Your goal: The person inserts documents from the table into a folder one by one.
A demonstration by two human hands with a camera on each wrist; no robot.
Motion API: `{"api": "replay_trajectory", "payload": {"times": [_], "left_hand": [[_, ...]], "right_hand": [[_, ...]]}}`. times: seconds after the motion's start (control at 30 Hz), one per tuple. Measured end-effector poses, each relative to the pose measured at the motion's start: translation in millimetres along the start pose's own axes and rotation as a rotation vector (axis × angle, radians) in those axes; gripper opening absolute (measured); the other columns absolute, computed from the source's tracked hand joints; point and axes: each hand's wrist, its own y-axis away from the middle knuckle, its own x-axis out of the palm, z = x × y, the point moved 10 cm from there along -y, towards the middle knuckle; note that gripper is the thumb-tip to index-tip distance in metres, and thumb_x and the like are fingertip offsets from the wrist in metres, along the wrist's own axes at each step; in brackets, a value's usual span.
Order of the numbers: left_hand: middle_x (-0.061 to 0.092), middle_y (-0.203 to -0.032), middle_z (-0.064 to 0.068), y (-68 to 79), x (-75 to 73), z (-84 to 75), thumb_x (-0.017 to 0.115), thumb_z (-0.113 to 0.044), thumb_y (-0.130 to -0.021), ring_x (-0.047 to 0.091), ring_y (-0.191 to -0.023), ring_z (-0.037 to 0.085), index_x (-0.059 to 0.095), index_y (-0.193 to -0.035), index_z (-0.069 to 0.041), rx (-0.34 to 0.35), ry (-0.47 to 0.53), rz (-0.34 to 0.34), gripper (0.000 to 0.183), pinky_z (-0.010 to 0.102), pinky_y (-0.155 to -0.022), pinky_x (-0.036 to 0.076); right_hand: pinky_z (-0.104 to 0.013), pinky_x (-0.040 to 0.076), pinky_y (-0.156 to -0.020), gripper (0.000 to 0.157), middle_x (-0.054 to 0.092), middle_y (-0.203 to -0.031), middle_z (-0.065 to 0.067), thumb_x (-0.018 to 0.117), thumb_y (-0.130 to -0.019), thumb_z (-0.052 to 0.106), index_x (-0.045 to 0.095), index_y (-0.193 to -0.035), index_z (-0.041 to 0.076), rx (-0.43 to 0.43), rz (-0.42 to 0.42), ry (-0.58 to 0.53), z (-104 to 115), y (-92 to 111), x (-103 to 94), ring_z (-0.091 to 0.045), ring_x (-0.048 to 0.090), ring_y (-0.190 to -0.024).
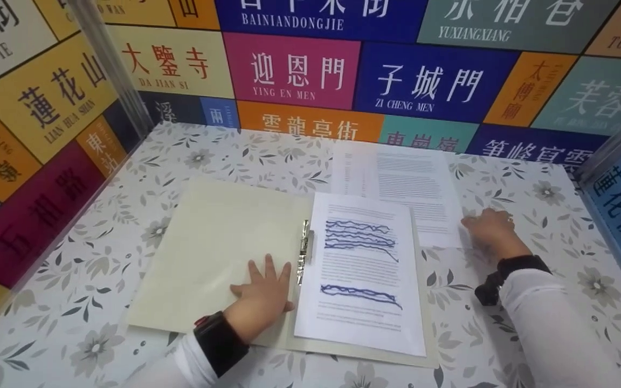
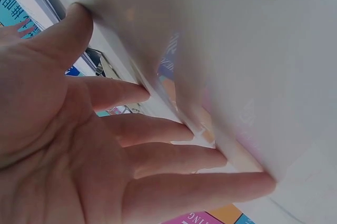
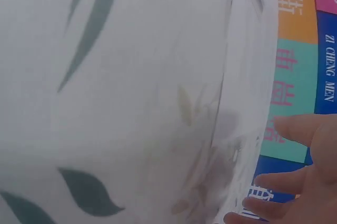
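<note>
A cream file folder [image 1: 197, 242] lies spread out on the table, with a metal clip [image 1: 304, 250] along its spine. On its right side rests a white printed sheet [image 1: 361, 275] marked with wavy blue pen lines. My left hand [image 1: 262, 299], fingers spread, rests on the left cover beside the spine; the left wrist view shows its fingertips against the smooth pale surface. Behind the folder, partly covered by the marked sheet, is another printed paper [image 1: 413, 178]. My right hand [image 1: 496, 231] is at that paper's right edge, its fingers apart in the right wrist view.
The table [image 1: 553, 226] has a grey leaf and flower pattern. Colourful panels with Chinese lettering [image 1: 299, 70] stand behind it and along both sides. Dark bands with cameras [image 1: 219, 342] sit on both wrists, below white sleeves.
</note>
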Motion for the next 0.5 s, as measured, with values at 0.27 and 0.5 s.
{"api": "replay_trajectory", "payload": {"times": [0.27,0.5], "left_hand": [[0.020,-0.159,0.020,-0.6,1.3,0.0,0.062,-0.048,-0.087,0.024,-0.142,0.049,0.026,-0.154,-0.021,0.005,-0.014,0.002,0.081,0.072,-0.092,0.042],[0.020,-0.159,0.020,0.5,0.0,-0.4,0.061,-0.048,-0.087,0.024,-0.141,0.050,0.026,-0.154,-0.021,0.010,-0.018,0.001,0.081,0.072,-0.091,0.042]], "right_hand": [[-0.071,0.022,-0.107,0.079,0.019,-0.135,-0.050,0.034,-0.101,0.047,0.026,-0.139,-0.021,-0.002,0.064,0.153,23.5,-1.8,16.2,-0.064,0.022,-0.124],[-0.069,0.030,-0.101,0.081,0.029,-0.125,-0.049,0.046,-0.096,0.047,0.035,-0.132,-0.024,-0.012,0.018,0.195,33.9,0.7,15.4,-0.062,0.030,-0.117]]}}
